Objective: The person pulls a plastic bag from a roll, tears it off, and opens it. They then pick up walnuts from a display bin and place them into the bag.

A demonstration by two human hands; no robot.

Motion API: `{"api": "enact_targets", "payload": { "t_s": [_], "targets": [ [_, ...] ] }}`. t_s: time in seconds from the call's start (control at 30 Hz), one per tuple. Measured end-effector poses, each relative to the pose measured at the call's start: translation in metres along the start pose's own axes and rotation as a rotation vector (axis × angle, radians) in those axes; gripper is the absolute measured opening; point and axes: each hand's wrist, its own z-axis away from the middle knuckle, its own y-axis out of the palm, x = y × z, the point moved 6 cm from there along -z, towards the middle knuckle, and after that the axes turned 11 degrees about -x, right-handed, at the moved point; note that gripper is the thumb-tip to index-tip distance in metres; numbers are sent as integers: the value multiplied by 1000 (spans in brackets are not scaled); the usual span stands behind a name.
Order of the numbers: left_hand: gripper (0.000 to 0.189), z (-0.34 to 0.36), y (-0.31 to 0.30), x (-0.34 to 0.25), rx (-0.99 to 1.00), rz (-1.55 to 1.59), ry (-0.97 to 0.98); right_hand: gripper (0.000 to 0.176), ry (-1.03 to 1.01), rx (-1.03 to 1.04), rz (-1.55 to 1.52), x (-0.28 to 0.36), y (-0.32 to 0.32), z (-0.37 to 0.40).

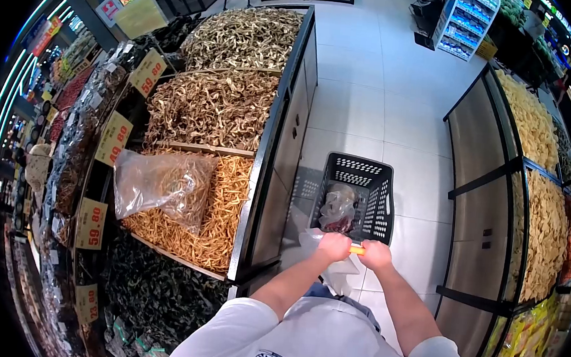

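Note:
My left hand (335,245) and my right hand (377,254) are both closed around the orange handle (357,250) of a black shopping basket (382,201). The basket is on the floor in front of my body. Inside it lies a clear plastic bag (339,208) with something dark reddish at its lower end. A thin, whitish plastic bag (340,270) hangs by my left hand, partly hidden by it and the forearm. To the left, a clear bag (164,182) with pale brown strands inside rests on a bin of golden dried strips (227,207).
Bins of dried brown pieces (211,105) and paler dried slices (246,38) stand left, with price signs (91,223) along their edge. Wooden-sided bins (489,188) line the right. A tiled aisle (353,83) runs ahead toward a blue-and-white shelf rack (469,22).

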Motion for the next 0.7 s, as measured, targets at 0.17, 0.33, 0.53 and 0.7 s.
{"api": "enact_targets", "payload": {
  "t_s": [0.17,0.33,0.53,0.7],
  "targets": [
    [18,-69,-18,23,-21,6,7,21,-12,-66,4,-12,-17,-66],
    [18,-133,-34,42,-53,7,36,20,-22,-88,2,-28,-31,-133],
    [16,-223,-54,62,-97,11,30,20,-57,-119,3,-59,-51,-222],
    [17,-306,-80,77,-35,0,0,20,-41,-106,33,-87,-70,-306]
  ]
}}
